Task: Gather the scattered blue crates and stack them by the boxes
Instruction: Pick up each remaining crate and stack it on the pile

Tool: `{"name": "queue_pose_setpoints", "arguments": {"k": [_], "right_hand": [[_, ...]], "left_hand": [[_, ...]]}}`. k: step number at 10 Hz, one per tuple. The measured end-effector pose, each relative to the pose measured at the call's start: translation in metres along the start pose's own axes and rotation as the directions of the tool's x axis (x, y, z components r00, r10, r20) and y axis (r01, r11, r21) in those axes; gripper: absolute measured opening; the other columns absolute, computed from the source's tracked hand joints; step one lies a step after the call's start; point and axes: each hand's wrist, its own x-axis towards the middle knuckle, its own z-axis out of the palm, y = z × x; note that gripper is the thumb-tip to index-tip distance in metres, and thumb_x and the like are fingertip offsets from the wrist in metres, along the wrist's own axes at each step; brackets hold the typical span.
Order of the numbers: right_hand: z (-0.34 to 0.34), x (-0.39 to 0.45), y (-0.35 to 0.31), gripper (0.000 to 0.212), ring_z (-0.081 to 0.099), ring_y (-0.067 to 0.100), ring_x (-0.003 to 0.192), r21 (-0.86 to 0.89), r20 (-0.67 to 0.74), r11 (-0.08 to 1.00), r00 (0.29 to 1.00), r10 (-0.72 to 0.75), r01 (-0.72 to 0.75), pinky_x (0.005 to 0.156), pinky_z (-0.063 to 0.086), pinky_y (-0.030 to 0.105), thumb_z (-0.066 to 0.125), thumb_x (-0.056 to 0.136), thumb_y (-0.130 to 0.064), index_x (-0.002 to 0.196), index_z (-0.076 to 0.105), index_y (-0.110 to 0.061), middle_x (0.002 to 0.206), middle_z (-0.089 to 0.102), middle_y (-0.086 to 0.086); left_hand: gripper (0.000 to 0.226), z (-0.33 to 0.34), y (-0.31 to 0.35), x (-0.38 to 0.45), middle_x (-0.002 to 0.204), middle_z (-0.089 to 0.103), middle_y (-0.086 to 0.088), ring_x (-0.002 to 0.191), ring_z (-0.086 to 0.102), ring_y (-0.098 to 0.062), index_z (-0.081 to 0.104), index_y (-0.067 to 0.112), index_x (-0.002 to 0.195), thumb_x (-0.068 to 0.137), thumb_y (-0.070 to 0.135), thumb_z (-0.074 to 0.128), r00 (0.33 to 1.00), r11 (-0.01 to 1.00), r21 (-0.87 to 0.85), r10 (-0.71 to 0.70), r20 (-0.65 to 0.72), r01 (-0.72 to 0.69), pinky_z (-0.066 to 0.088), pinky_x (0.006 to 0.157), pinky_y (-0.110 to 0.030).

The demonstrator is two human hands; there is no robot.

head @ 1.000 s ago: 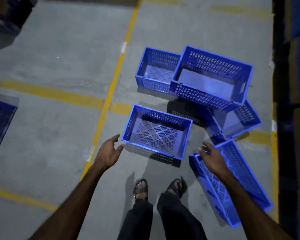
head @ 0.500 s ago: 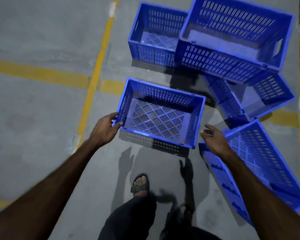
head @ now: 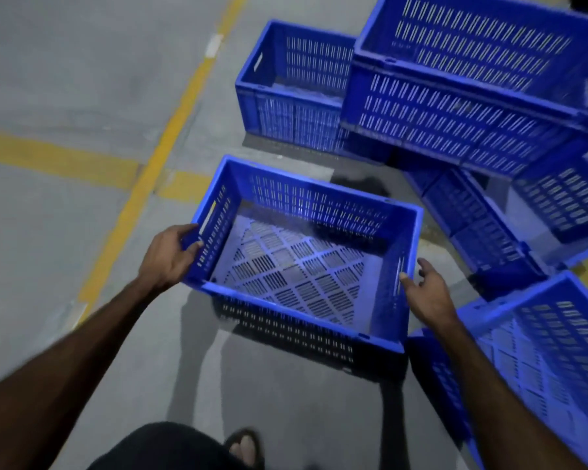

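A blue slatted crate (head: 299, 266) stands upright on the concrete floor right in front of me. My left hand (head: 168, 256) grips its left end wall, fingers curled at the handle slot. My right hand (head: 425, 290) is at the right end wall, thumb touching the rim and fingers spread, not closed round it. Another blue crate (head: 540, 361) lies tilted at the lower right. A large crate (head: 472, 96) sits on top of others at the upper right, with one more crate (head: 292, 86) behind and one (head: 523, 218) beneath it.
Yellow floor lines (head: 157, 157) cross the grey concrete (head: 65, 62) on the left. My sandalled foot (head: 245, 449) and dark trousers show at the bottom edge, just short of the near crate.
I have leaned in closer to the crates. My left hand went from open beside the near crate to gripping its left end. My right hand moved from the tilted crate to the near crate's right end.
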Motion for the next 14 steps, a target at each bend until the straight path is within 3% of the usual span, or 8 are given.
{"name": "queue_pose_setpoints", "arguments": {"k": [1,3,6,9,10,11,12,14], "right_hand": [[0.02,0.017,0.019,0.04,0.065,0.041,0.107,0.038,-0.005,0.997,0.997,-0.073,0.073,0.086,0.054,0.053,0.058,0.101,-0.029,0.14,0.047,-0.023,0.123,0.066,0.015],[0.053,0.029,0.034,0.056,0.061,0.043,0.11,0.158,-0.133,0.986,0.991,-0.026,0.047,0.085,0.048,0.044,0.05,0.103,-0.027,0.155,0.029,-0.032,0.129,0.061,0.019],[0.066,0.007,0.037,0.043,0.062,0.042,0.108,0.092,-0.252,0.994,0.967,-0.039,0.065,0.09,0.053,0.054,0.05,0.103,-0.023,0.144,0.043,-0.015,0.124,0.062,0.021],[0.064,0.006,0.032,0.039,0.059,0.044,0.112,0.044,-0.275,0.997,0.96,-0.044,0.059,0.092,0.051,0.052,0.052,0.102,-0.019,0.138,0.047,-0.006,0.124,0.058,0.024],[0.062,0.002,0.029,0.034,0.056,0.044,0.108,0.019,-0.274,0.999,0.961,-0.037,0.044,0.091,0.051,0.055,0.051,0.103,-0.019,0.132,0.05,-0.002,0.125,0.05,0.023],[0.054,0.005,0.026,0.03,0.058,0.044,0.105,0.03,-0.248,0.998,0.968,-0.048,0.058,0.089,0.053,0.053,0.054,0.102,-0.015,0.127,0.053,0.002,0.123,0.051,0.023],[0.029,0.018,0.01,0.03,0.064,0.04,0.099,0.1,-0.168,0.994,0.986,-0.014,0.031,0.08,0.054,0.045,0.059,0.098,-0.013,0.126,0.058,-0.001,0.114,0.063,0.021],[-0.054,0.007,-0.04,0.033,0.072,0.028,0.08,0.278,0.034,0.959,0.998,0.051,-0.058,0.076,0.062,0.046,0.064,0.095,-0.01,0.126,0.064,-0.021,0.096,0.073,0.006]], "left_hand": [[0.049,0.013,-0.011,0.023,0.136,0.062,-0.02,0.117,0.062,-0.04,0.06,0.012,0.141,0.095,0.024,0.069,0.997,1.0,0.001,0.014,-0.079,-0.014,0.049,0.098,-0.049],[0.053,0.031,-0.013,0.041,0.128,0.069,-0.016,0.101,0.07,-0.035,0.054,0.017,0.146,0.096,0.026,0.069,0.991,0.982,-0.173,-0.09,-0.097,0.072,0.057,0.092,-0.051],[0.047,0.025,-0.006,0.023,0.124,0.071,-0.007,0.092,0.073,-0.032,0.045,0.049,0.134,0.092,0.033,0.058,1.0,0.99,-0.143,-0.008,0.011,0.01,0.06,0.086,-0.048],[0.043,0.027,-0.011,0.019,0.117,0.069,-0.002,0.083,0.068,-0.025,0.042,0.047,0.13,0.088,0.041,0.045,0.991,0.988,-0.075,0.133,-0.03,-0.135,0.054,0.072,-0.035],[0.049,0.027,-0.02,0.023,0.115,0.066,0.002,0.087,0.067,-0.025,0.05,0.034,0.135,0.088,0.047,0.049,0.977,0.973,-0.092,0.208,-0.051,-0.212,0.052,0.076,-0.036],[0.049,0.022,-0.013,0.026,0.119,0.068,-0.002,0.093,0.068,-0.029,0.051,0.042,0.134,0.086,0.04,0.059,0.98,0.977,-0.085,0.195,-0.036,-0.197,0.054,0.084,-0.041],[0.058,0.012,-0.008,0.041,0.116,0.071,-0.005,0.098,0.071,-0.032,0.056,0.023,0.143,0.088,0.01,0.068,1.0,0.996,-0.089,0.014,0.007,-0.013,0.056,0.092,-0.048],[0.055,-0.036,-0.002,0.043,0.102,0.079,-0.003,0.086,0.078,-0.026,0.067,0.034,0.128,0.076,0.017,0.072,0.981,0.964,-0.227,-0.106,0.163,0.142,0.062,0.081,-0.048]]}}
